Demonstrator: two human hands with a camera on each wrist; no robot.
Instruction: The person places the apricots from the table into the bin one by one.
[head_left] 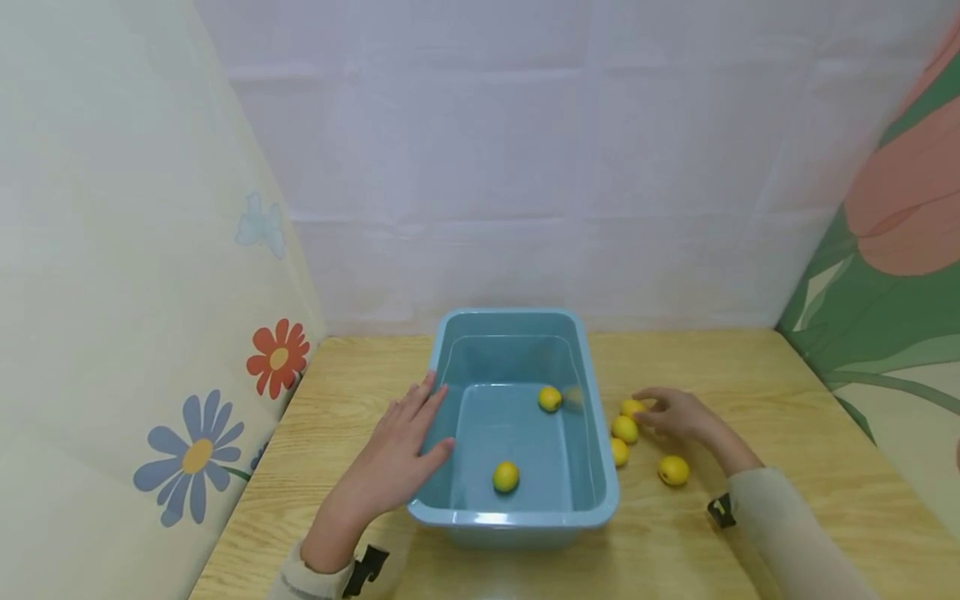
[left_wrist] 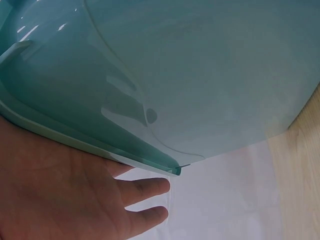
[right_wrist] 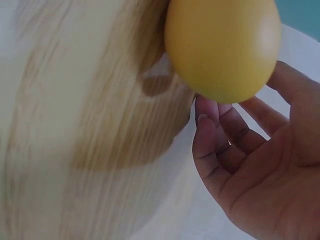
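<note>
You are facing a blue rectangular tub [head_left: 517, 519] of glossy, smooth plastic, smooth yellow rounded fruits [head_left: 673, 471], a yellowish wood-grained tabletop [head_left: 750, 375] and a creased white cloth-like backdrop [head_left: 480, 150].

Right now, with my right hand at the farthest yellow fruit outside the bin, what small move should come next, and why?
I would probably close your right hand on that yellow fruit and lift it a little: your fingers are at it, though a firm grip cannot be seen. Two similar fruits lie inside the blue bin, so this one may belong there.

The right hand [head_left: 673, 413] partly hides one yellow fruit [head_left: 629, 407].
</note>
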